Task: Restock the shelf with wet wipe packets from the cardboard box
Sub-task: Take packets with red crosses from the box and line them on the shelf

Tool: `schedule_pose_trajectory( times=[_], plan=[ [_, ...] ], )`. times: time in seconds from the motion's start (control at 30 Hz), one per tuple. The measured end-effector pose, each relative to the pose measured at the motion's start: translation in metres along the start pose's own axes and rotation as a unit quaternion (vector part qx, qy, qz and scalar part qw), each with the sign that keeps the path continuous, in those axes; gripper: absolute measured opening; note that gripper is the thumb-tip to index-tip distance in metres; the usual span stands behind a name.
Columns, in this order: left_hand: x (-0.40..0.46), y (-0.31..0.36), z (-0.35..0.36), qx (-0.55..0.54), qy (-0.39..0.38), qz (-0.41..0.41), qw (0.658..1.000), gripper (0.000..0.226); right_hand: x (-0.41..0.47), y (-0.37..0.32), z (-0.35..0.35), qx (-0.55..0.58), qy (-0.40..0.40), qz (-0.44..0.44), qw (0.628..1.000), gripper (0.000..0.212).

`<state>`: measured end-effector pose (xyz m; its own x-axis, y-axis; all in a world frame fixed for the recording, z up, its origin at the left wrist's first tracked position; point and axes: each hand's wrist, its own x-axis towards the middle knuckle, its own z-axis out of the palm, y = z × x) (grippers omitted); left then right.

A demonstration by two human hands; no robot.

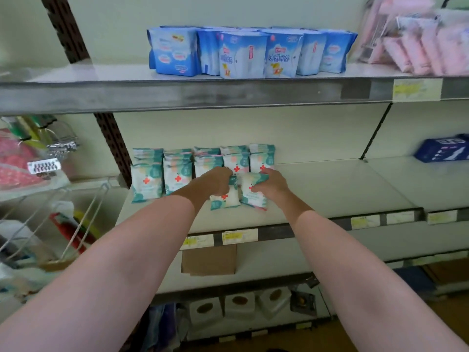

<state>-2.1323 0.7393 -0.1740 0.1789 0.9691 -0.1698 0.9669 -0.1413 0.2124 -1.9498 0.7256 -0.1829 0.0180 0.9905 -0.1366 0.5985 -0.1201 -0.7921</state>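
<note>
Both my arms reach onto the middle shelf (330,194). My left hand (215,182) grips the top of a white and teal wet wipe packet (228,199) with a red cross, standing on the shelf. Beside it, my right hand (270,185) grips a second packet (253,196), tilted a little to the right. Behind them stand several rows of the same packets (177,174), filling the shelf's left part up to the back wall. A brown cardboard box (209,260) sits on the shelf below, its top hidden by the shelf edge.
Blue packs (243,54) and pink packs (416,47) fill the top shelf. A dark blue pack (441,148) lies at the far right of the middle shelf. Wire racks with goods (38,174) hang at the left. White boxes (238,304) stand on the bottom shelf.
</note>
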Motion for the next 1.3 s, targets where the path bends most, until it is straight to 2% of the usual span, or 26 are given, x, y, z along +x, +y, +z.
schedule_pose_trajectory(
  times=[0.13, 0.3, 0.47, 0.73, 0.83, 0.93, 1.13, 1.3],
  plan=[
    [0.024, 0.005, 0.000, 0.009, 0.017, 0.040, 0.999, 0.054, 0.016, 0.010, -0.014, -0.040, 0.023, -0.024, 0.999, 0.060],
    [0.047, 0.020, -0.004, 0.031, 0.020, 0.047, 0.998, 0.045, 0.038, 0.011, -0.030, -0.208, -0.010, -0.070, 0.976, 0.062],
    [0.061, 0.028, -0.005, 0.054, 0.014, 0.021, 0.998, 0.048, 0.065, 0.012, -0.033, -0.221, -0.045, -0.121, 0.967, 0.054],
    [0.069, 0.037, -0.001, 0.087, 0.078, -0.039, 0.992, 0.031, 0.101, 0.018, -0.035, -0.269, -0.012, -0.164, 0.949, 0.043],
    [0.072, 0.038, 0.002, 0.094, 0.093, -0.055, 0.990, 0.030, 0.107, 0.019, -0.033, -0.312, 0.012, -0.207, 0.927, 0.046],
    [0.075, 0.041, 0.004, 0.098, 0.114, -0.061, 0.987, 0.033, 0.114, 0.021, -0.033, -0.338, 0.011, -0.249, 0.907, 0.049],
    [0.077, 0.048, 0.010, 0.167, 0.153, -0.076, 0.971, 0.050, 0.129, 0.022, -0.050, -0.339, -0.068, -0.280, 0.896, 0.049],
    [0.075, 0.052, 0.011, 0.156, 0.150, -0.086, 0.973, 0.049, 0.129, 0.028, -0.045, -0.338, -0.061, -0.291, 0.893, 0.046]
  ],
)
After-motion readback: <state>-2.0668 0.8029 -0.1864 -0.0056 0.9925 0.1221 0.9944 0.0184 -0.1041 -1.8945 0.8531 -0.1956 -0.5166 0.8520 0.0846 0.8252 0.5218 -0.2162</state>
